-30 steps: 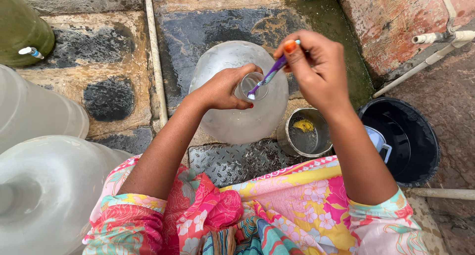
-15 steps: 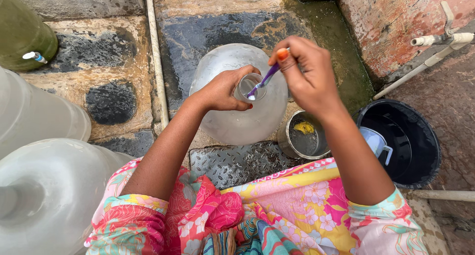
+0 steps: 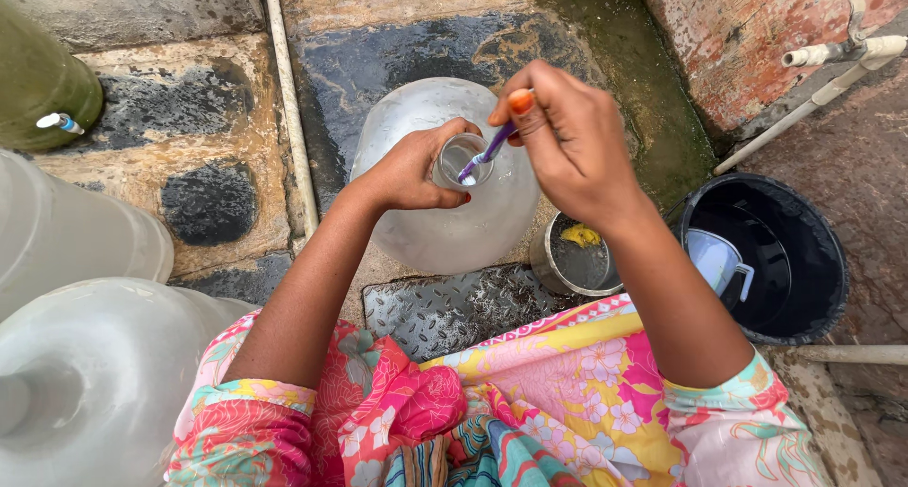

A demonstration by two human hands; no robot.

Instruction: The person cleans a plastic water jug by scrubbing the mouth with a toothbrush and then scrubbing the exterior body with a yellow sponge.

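Wet stone paving [image 3: 397, 52], dark with damp and green at the far edge, fills the head view, with a brick wall [image 3: 747, 43] at 1 o'clock and a thin white pipe [image 3: 288, 128] running up the frame left of centre.

At the centre stands a large translucent water jar [image 3: 445, 222], seen from above. The left hand [image 3: 411, 170] wraps the jar's neck [image 3: 459, 161], fingers curled tight around it. The right hand [image 3: 567, 137] comes in from 3 o'clock, its fingers pinched together on a purple-handled toothbrush [image 3: 490, 151], whose head reaches down into the neck opening.

Just beside the jar at 4 o'clock sits a small steel pot [image 3: 572, 260] with a yellow scrap inside. Further toward 3 o'clock is a black bucket [image 3: 804, 260] holding a pale mug [image 3: 719, 260]. Two more translucent jars [image 3: 85, 383] lie at 8 o'clock, and a green bottle [image 3: 38, 90] at 10 o'clock. A floral garment [image 3: 530, 402] covers the lap at 6 o'clock.
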